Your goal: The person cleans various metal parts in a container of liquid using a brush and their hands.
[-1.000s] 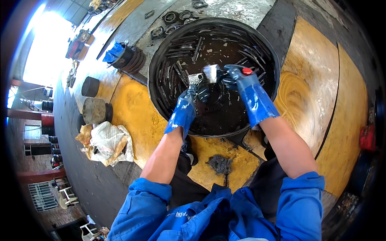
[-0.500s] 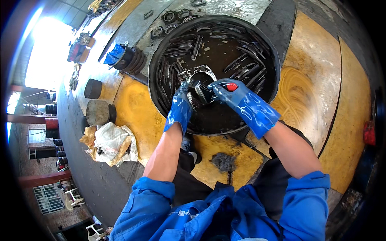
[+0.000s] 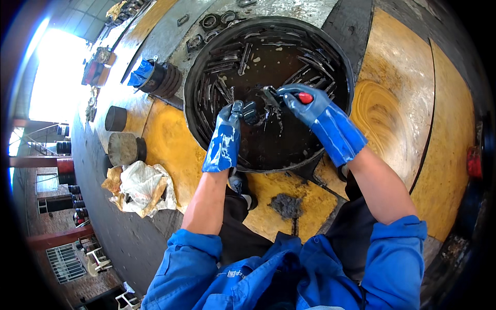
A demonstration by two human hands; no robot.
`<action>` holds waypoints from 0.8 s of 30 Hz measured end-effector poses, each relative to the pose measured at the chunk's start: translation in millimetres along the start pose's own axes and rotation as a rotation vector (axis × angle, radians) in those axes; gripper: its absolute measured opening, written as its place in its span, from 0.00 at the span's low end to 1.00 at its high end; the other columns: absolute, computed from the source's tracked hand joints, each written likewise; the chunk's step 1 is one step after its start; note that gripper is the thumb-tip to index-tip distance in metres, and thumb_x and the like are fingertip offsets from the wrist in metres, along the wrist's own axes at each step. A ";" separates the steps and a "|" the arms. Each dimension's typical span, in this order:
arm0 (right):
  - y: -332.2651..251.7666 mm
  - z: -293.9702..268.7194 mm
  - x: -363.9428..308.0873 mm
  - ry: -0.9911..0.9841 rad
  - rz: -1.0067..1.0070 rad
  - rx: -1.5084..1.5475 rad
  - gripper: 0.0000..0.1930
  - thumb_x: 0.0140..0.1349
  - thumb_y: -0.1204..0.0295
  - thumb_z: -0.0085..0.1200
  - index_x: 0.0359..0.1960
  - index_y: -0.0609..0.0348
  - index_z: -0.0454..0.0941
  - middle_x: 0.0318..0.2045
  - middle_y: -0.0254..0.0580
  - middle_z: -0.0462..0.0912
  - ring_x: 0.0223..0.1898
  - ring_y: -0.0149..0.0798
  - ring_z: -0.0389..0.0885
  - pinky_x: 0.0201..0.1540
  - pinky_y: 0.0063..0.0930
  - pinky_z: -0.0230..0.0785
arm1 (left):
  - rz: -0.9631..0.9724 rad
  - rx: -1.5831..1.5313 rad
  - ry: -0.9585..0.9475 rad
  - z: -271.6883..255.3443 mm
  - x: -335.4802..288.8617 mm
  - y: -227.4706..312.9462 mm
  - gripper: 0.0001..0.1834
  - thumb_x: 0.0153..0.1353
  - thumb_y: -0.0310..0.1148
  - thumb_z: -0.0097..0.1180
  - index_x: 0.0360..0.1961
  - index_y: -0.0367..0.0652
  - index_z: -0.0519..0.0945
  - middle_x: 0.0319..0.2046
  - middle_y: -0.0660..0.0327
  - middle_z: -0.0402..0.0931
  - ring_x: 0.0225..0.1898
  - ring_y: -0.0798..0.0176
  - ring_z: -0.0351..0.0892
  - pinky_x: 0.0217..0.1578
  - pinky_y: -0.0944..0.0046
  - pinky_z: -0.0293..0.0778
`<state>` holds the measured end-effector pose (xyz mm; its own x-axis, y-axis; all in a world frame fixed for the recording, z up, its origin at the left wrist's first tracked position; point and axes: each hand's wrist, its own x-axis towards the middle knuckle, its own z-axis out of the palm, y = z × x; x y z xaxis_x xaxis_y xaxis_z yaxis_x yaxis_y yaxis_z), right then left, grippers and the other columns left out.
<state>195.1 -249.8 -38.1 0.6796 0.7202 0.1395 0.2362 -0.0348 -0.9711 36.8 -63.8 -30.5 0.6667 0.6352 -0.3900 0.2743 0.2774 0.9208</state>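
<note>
Over the big round basin (image 3: 189, 98) of dark liquid, both my hands wear blue rubber gloves. My left hand (image 3: 227, 121) is closed at the edge of a dark, wet metal part (image 3: 251, 112) with a round opening. Its outline blends into the liquid behind. In my right hand (image 3: 312, 106) is a brush (image 3: 305, 97) with a red handle, its dark wet head (image 3: 271, 96) raised just right of the part. Many flat dark metal pieces (image 3: 245, 58) lie in the basin around its inner wall.
Round metal rings (image 3: 210, 21) lie beyond the basin. To the left stand a dark bucket (image 3: 164, 77) with blue cloth in it, short cylinders (image 3: 124, 148) and a crumpled white bag (image 3: 146, 187). Yellowish boards (image 3: 387, 119) cover the floor at right; a dark clump (image 3: 287, 206) lies near my feet.
The brush has lifted off the part and moved slightly up, with my right hand. The part in my left hand has tilted, so its pale frame and round opening show less.
</note>
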 end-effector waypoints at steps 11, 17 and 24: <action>24.9 10.6 -3.4 -0.067 0.373 0.233 0.10 0.68 0.68 0.60 0.47 0.58 0.85 0.37 0.37 0.88 0.37 0.28 0.84 0.45 0.25 0.78 | 0.174 -0.305 -0.142 -15.8 30.4 -24.9 0.21 0.71 0.42 0.57 0.53 0.33 0.77 0.49 0.45 0.82 0.46 0.48 0.84 0.49 0.46 0.81; -6.1 9.8 -8.2 -0.076 0.379 0.354 0.14 0.71 0.66 0.57 0.53 0.58 0.82 0.43 0.38 0.87 0.41 0.32 0.86 0.45 0.28 0.80 | 0.049 -0.477 -0.079 -13.1 34.1 -18.6 0.19 0.69 0.44 0.58 0.48 0.37 0.79 0.44 0.48 0.83 0.38 0.50 0.82 0.41 0.46 0.81; 3.7 3.4 -4.4 -0.092 0.591 0.452 0.16 0.72 0.61 0.56 0.55 0.54 0.82 0.44 0.39 0.87 0.41 0.34 0.87 0.40 0.29 0.80 | 0.111 -0.370 0.017 -14.4 29.4 -14.9 0.16 0.70 0.45 0.57 0.46 0.42 0.80 0.36 0.55 0.84 0.31 0.58 0.81 0.32 0.55 0.79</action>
<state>190.5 -250.7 -43.0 0.5396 0.7252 -0.4278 -0.4718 -0.1603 -0.8670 42.4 -38.8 -55.8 0.6659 0.6869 -0.2911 -0.0694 0.4455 0.8926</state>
